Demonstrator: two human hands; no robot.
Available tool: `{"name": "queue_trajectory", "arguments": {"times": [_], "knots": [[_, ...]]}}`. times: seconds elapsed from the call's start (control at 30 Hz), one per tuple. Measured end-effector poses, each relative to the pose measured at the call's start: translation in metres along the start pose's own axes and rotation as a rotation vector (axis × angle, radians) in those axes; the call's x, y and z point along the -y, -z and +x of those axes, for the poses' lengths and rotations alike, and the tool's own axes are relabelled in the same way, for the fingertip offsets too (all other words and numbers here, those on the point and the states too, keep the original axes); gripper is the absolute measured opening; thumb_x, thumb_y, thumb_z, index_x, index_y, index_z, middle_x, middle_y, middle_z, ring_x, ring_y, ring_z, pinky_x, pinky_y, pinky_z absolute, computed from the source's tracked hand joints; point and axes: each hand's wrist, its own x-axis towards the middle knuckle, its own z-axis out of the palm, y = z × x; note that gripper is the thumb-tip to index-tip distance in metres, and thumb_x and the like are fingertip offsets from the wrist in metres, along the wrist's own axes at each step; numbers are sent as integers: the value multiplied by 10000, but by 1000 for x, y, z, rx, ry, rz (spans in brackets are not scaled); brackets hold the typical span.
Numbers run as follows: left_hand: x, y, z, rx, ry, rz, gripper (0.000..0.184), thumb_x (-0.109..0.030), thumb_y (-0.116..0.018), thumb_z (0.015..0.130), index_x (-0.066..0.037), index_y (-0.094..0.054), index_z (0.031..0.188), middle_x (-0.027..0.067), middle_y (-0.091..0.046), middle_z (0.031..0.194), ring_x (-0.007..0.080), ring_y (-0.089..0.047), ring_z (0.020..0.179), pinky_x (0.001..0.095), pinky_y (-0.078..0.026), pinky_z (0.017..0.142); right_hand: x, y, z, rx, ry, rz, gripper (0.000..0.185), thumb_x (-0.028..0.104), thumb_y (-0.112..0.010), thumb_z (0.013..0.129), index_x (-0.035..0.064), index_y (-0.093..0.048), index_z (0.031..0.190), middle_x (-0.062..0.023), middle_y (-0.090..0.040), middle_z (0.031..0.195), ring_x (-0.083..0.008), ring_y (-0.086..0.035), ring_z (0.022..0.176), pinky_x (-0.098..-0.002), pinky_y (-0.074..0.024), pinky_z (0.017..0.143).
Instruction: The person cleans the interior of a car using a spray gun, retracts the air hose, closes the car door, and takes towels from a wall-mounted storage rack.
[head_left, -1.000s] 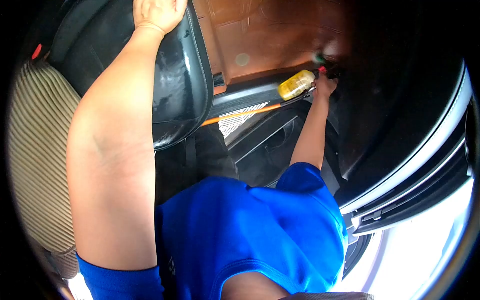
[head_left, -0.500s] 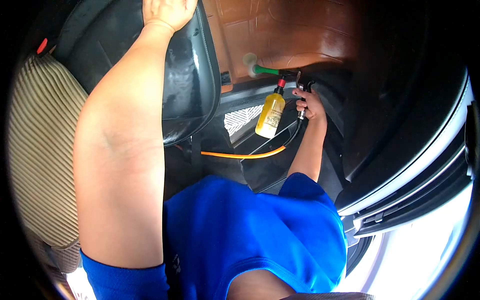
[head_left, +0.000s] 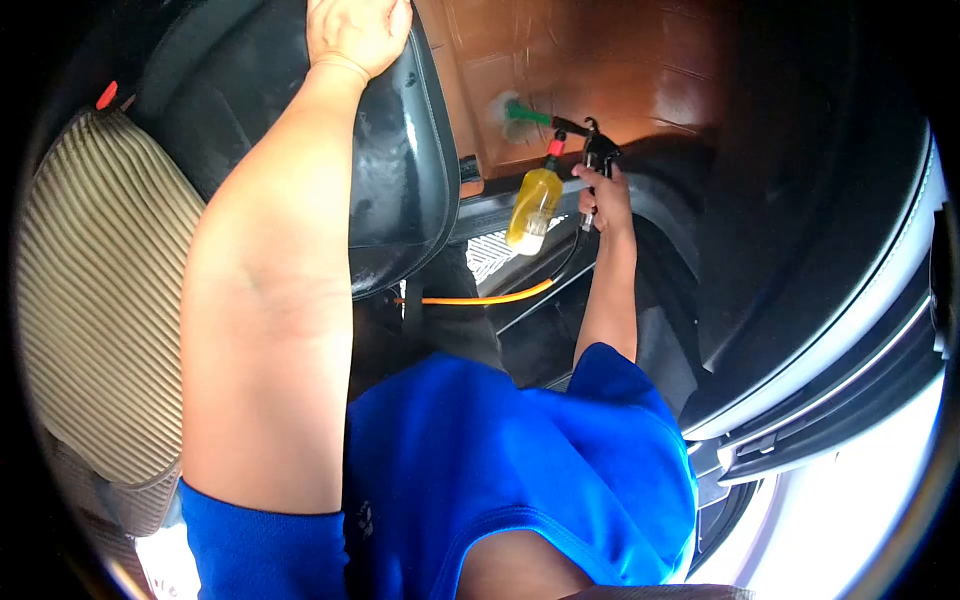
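My right hand [head_left: 606, 200] is wrapped round the handle of a black air spray gun [head_left: 600, 155]. Under the gun hangs a bottle of yellow liquid [head_left: 537, 205] with a red collar, tilted. The gun's green nozzle [head_left: 527, 113] points left at a brown leather-like surface [head_left: 580, 60], where a pale blurred patch surrounds its tip. My left hand [head_left: 358, 35] rests high on a black car seat [head_left: 400, 180]; its thumb shows, but its other fingers are cut off by the top edge.
An orange air hose [head_left: 490, 298] runs left from below the gun. A ribbed beige seat cover [head_left: 100, 300] stands at far left. The open car door [head_left: 830, 350] curves along the right. A metal tread plate [head_left: 490, 256] lies below the bottle.
The spray gun and bottle have moved slightly up and left with my right hand. My left arm and the seat appear further right in the view.
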Motion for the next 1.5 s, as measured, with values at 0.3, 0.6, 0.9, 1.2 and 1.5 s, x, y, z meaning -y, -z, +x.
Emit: {"name": "queue_trajectory", "arguments": {"times": [0.3,0.6,0.9,1.2,1.5], "knots": [[0,2,-1,17,9,16,63,-137,-574,737,-91,-614,755,70,-594,924,283,-530,1045,521,-301,1055,21,-53,0,79,144,5,178,9,-615,795,70,-559,953,7,-501,597,-66,-360,366,-250,-247,330],[0,2,0,-2,-5,22,52,-130,-574,737,-94,-609,747,67,-589,917,279,-530,1050,519,-299,1057,15,-66,7,112,235,65,178,18,-630,822,57,-554,977,15,-488,597,-54,-336,367,-251,-231,333],[1,-1,-2,-16,-8,15,46,-118,-574,740,-91,-610,748,69,-586,918,283,-526,1054,514,-301,1058,-30,-35,-31,8,-21,-154,179,26,-637,788,14,-530,930,-52,-523,624,-112,-390,367,-286,-297,327],[2,0,-1,-10,-18,20,52,-121,-570,743,-89,-611,747,72,-587,914,288,-526,1050,519,-304,1054,-55,-17,-42,-266,61,-34,163,14,-597,789,40,-501,918,-30,-481,585,-101,-397,351,-265,-293,308],[3,-4,-3,9,-9,6,88,-126,-545,780,-91,-625,788,80,-585,943,295,-514,1067,525,-291,1048,-23,-33,-43,91,-71,-54,90,9,-593,809,49,-534,865,2,-507,632,-65,-380,372,-223,-281,330]]}}
